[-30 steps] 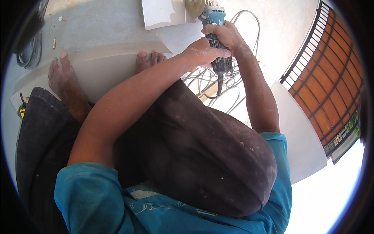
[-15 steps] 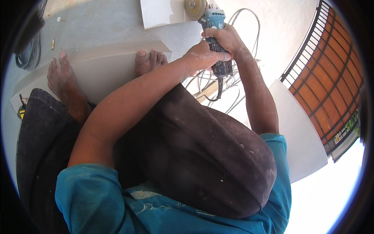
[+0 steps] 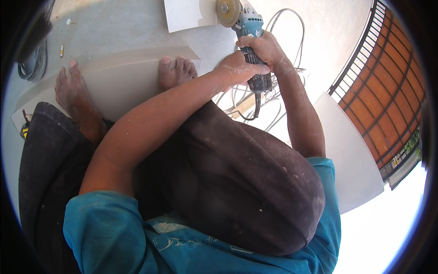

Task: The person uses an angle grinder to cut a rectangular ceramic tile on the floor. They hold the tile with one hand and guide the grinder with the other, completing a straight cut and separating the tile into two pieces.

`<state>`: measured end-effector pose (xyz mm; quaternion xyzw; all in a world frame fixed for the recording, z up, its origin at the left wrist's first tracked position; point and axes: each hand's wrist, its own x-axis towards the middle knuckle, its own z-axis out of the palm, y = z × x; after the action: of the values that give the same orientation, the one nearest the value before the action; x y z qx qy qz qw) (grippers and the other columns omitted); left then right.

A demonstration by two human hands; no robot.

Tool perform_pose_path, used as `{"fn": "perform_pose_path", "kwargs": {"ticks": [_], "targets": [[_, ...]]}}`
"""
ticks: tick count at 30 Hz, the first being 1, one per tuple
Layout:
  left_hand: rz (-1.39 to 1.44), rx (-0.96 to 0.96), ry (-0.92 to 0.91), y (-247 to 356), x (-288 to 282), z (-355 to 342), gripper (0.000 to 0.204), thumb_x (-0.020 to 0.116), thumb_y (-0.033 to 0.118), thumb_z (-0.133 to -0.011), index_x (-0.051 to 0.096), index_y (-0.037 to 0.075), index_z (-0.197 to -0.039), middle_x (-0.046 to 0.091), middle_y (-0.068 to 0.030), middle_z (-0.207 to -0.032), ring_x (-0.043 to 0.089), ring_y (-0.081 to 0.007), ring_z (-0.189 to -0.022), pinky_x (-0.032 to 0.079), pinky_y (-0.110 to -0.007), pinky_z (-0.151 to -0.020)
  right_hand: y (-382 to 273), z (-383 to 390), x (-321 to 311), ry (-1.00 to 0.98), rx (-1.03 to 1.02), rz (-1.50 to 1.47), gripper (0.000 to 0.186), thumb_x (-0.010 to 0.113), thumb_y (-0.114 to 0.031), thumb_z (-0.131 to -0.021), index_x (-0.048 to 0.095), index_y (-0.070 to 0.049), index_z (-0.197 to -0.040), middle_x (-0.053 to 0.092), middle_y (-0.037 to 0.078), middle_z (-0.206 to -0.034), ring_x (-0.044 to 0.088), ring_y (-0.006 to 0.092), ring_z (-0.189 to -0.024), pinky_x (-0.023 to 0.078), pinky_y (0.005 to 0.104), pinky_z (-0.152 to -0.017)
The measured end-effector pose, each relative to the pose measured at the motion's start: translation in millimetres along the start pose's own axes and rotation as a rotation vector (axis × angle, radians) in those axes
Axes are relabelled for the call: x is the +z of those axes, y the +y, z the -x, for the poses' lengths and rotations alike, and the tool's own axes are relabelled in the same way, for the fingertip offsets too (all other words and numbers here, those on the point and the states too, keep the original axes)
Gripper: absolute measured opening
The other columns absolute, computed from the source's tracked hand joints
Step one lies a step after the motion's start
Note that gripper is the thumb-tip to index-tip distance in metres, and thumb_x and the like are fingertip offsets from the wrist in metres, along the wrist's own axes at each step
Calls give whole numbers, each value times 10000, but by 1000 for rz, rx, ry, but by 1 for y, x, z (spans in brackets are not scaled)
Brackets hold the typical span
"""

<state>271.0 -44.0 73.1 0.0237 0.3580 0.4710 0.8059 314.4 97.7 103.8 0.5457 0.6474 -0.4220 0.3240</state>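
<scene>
Both of my hands grip an angle grinder [image 3: 251, 28] with a blue-green head and a dark, dusty body. My right hand [image 3: 264, 48] wraps round its middle, close behind the head. Lower down, my left hand [image 3: 239, 68] closes on the rear part of the body, its thumb lying across it. The round yellowish disc [image 3: 226, 11] points to the far left, beside the right end of a white tile [image 3: 189, 16]; whether disc and tile touch I cannot tell. From the tool's rear hangs a black cord [image 3: 258, 107].
My bare feet rest on a large pale tile [image 3: 132, 77]. Loops of grey cable [image 3: 301, 41] and a strip of wood [image 3: 245, 106] lie right of my knee. Another pale sheet [image 3: 349, 160] is at the right, near an orange panel with a dark grid [image 3: 388, 86]. Coiled cable [image 3: 34, 66] lies far left.
The grinder has shifted very slightly, its disc a touch lower in view. Both hands keep the same hold, and the white tile stays almost in place.
</scene>
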Motion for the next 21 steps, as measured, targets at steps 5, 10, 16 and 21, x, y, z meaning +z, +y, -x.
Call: {"fn": "perform_pose_path", "kwargs": {"ticks": [5, 10, 16, 21], "targets": [[3, -18, 1, 0, 2, 6, 521, 760, 315, -955, 574, 28, -1347, 678, -118, -1262, 675, -223, -1174, 564, -413, -1008, 3, 4, 2, 1, 20, -17, 403, 770, -277, -749, 753, 15, -1026, 731, 134, -897, 694, 235, -799, 554, 381, -741], [37, -43, -9, -2, 4, 9, 553, 761, 313, -957, 542, 15, -1368, 664, -121, -1290, 666, -229, -1202, 555, -423, -1042, 4, 9, 4, -12, 37, -34, 409, 774, -279, -749, 748, 16, -1031, 726, 129, -887, 692, 226, -787, 554, 377, -729], [7, -66, 15, -7, 8, 9, 659, 776, 329, -944, 472, 9, -1433, 617, -146, -1361, 623, -260, -1273, 545, -482, -1058, 8, 14, 6, 3, 15, -17, 384, 780, -262, -755, 744, 21, -1012, 737, 137, -867, 709, 215, -748, 580, 360, -715], [32, -41, -2, -10, 9, 11, 743, 800, 340, -926, 419, -3, -1463, 594, -159, -1379, 604, -281, -1298, 548, -506, -1048, 11, 13, 5, -8, -5, 11, 387, 787, -257, -757, 736, 26, -1016, 741, 144, -870, 715, 212, -731, 592, 349, -712]]}}
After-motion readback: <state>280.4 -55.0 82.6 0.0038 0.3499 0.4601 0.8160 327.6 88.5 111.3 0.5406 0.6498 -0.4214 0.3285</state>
